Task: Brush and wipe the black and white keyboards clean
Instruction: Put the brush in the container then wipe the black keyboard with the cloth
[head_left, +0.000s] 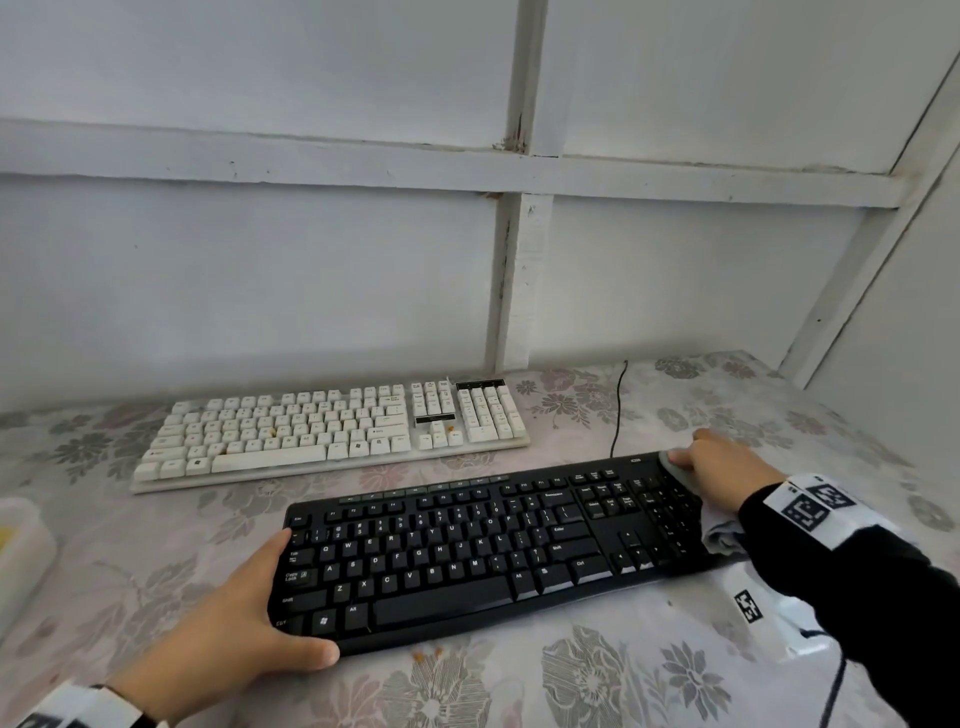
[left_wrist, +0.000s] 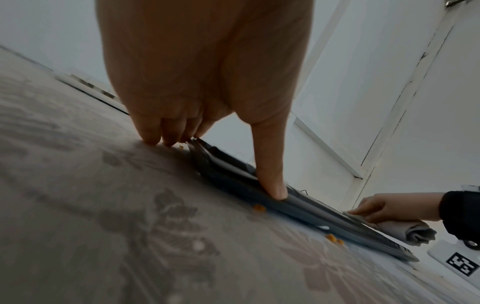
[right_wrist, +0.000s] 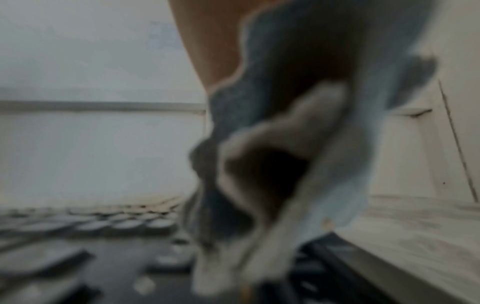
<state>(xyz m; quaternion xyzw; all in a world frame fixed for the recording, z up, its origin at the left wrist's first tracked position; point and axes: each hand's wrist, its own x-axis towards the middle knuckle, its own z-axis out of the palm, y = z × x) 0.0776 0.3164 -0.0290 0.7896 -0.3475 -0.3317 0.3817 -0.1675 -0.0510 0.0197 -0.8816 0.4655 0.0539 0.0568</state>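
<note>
The left hand (head_left: 223, 618) cups the left end of the black keyboard (head_left: 483, 551), its fingers (head_left: 283, 543) laid along the end edge and the thumb (head_left: 306, 656) pressed against the near front edge; in the left wrist view the fingertips touch the worktop (head_left: 597, 675) beside that end; the right hand (head_left: 727, 470) sits at the keyboard's far right corner, fingers curled over a grey cloth (head_left: 722, 538) that it presses on the corner, the rest of the cloth bunched beside the right end; the right wrist view is blurred and shows only cloth folds over dark keys; the black keyboard lies near the front of the flowered worktop; the white keyboard (head_left: 332, 431) lies behind it, apart, near the wall (head_left: 260, 260); small orange crumbs (head_left: 428, 652) lie by the black keyboard's front edge; a pale container (head_left: 21, 551) stands at the left edge.
</note>
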